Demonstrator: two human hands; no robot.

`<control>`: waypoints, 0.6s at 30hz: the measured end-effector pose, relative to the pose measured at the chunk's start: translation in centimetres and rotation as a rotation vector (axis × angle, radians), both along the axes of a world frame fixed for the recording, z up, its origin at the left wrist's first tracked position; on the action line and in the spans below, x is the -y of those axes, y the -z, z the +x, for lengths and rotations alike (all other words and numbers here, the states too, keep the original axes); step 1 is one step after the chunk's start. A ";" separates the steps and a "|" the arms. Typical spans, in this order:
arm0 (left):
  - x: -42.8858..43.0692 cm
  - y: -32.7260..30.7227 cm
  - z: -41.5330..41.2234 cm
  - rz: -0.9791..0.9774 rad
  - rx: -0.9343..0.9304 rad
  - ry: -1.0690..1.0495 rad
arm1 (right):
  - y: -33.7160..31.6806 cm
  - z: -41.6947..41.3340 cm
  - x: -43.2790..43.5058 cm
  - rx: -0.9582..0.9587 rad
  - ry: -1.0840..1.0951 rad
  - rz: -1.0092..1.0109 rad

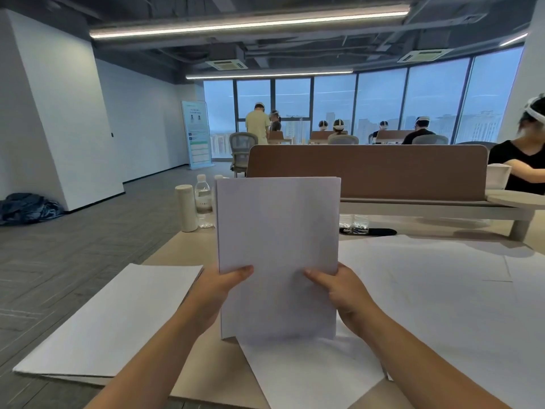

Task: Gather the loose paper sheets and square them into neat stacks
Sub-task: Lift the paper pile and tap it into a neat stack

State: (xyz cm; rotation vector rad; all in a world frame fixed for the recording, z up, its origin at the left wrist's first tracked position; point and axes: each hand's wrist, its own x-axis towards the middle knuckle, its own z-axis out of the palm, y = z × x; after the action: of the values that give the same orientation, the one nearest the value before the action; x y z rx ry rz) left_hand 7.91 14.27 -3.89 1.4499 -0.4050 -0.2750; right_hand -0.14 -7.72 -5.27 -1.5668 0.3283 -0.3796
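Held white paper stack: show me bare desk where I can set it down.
Bare tan desk shows between the squared white paper pile at left and the loose white sheet below the held white paper stack. Right side is crowded with overlapping loose sheets.

Cream cylindrical flask (185, 208) just beside clear water bottle (203, 199), brown divider panel (383, 172) to the right, roll-up banner (197, 134) and mesh office chair (241, 150) beyond, dark crumpled cloth (28, 208) far left.
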 end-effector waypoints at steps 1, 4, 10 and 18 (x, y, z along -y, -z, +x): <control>0.1 0.1 0.0 0.010 -0.003 -0.009 | 0.2 0.1 0.0 -0.009 0.002 -0.018; 0.6 -0.2 0.5 0.036 -0.021 -0.041 | 0.0 0.0 0.2 -0.031 0.039 -0.062; 3.0 -0.4 1.5 0.323 0.054 0.004 | -0.3 -0.8 2.7 -0.068 0.213 -0.256; 8.3 2.4 1.9 0.608 0.094 -0.027 | 2.2 -1.7 5.3 -0.306 0.126 -0.564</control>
State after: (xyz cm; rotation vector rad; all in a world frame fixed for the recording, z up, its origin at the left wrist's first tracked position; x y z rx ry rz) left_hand 9.85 5.98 -6.30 2.0683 -0.3950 -0.3245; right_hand -1.86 -13.06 -7.42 -2.1721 0.5941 -0.3458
